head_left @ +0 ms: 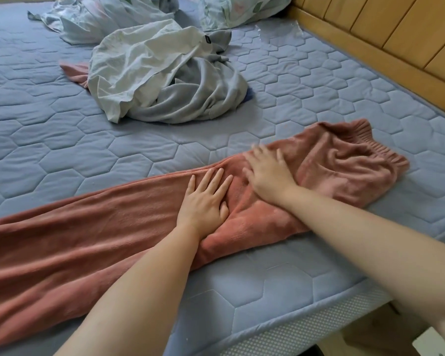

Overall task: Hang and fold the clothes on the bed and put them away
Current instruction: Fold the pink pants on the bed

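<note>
Both hands flat, palms down, fingers spread: left (205,199) & right (267,173) side by side, forearms bare.

Blue quilted bed (62,155), pink trousers (88,240), crumpled clothes pile (159,73), perhaps pillows (242,9)

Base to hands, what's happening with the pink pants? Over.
Both flat: left hand, right hand, pressing pink fleece pants. Pants stretched out, waistband right. Rumpled clothes pile behind, apart.

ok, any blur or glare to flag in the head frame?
Head view: right hand motion-blurred at the fingertips, left hand sharp, both flat on the pink fleece trousers; light soft and even, shadows faint; a glossy patch on the blue quilted mattress near the pillow.
</note>
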The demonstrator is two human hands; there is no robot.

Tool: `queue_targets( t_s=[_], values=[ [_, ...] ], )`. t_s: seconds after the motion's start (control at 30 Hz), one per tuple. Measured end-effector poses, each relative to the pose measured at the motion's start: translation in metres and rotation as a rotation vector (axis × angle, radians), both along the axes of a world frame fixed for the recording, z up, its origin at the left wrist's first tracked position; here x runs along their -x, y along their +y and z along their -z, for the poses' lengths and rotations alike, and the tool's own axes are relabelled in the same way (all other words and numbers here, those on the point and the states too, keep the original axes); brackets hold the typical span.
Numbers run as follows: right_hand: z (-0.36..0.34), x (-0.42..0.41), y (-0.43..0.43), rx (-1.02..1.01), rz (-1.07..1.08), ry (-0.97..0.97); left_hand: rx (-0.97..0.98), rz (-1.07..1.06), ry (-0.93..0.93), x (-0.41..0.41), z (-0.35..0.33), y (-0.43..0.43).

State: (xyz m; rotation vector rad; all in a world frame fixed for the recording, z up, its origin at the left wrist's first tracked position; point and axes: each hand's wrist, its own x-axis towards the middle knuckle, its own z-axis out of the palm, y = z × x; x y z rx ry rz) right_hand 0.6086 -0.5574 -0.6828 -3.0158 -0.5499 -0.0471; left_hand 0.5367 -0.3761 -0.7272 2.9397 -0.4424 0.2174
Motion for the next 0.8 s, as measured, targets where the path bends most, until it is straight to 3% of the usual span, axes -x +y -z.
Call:
queue_targets(
  t_s=[0.07,0.17,0.27,0.33,0.4,0.47,0.5,0.67,0.8],
  values=[
    [0.005,-0.007,-0.029,0.115,-0.046,0.083,0.001,0.001,-0.002,0.000,0.000,0.000],
    [-0.003,-0.040,-0.095,0.162,0.279,0.143,-0.004,0.001,0.005,0.000,0.002,0.001],
    [-0.022,-0.049,-0.111,0.114,0.528,0.005,0.000,-0.007,0.013,0.000,0.002,0.001],
    [-0.030,-0.033,-0.076,0.001,0.460,-0.103,-0.007,-0.010,0.027,0.000,0.001,0.000],
    [-0.026,-0.002,-0.033,-0.062,0.207,-0.078,-0.005,-0.013,0.034,-0.001,0.000,0.000],
    [-0.002,0.034,-0.009,0.010,-0.002,0.038,-0.005,-0.014,0.037,0.000,-0.001,0.000],
    [0.007,0.040,-0.014,0.077,-0.004,0.083,-0.009,-0.014,0.041,0.000,-0.001,0.000],
    [0.005,0.018,-0.078,0.122,0.521,0.114,0.000,-0.020,0.145,-0.003,-0.006,0.002],
    [-0.017,0.026,-0.043,0.117,0.550,0.172,0.075,0.019,0.230,-0.001,-0.025,0.009]
  ],
)
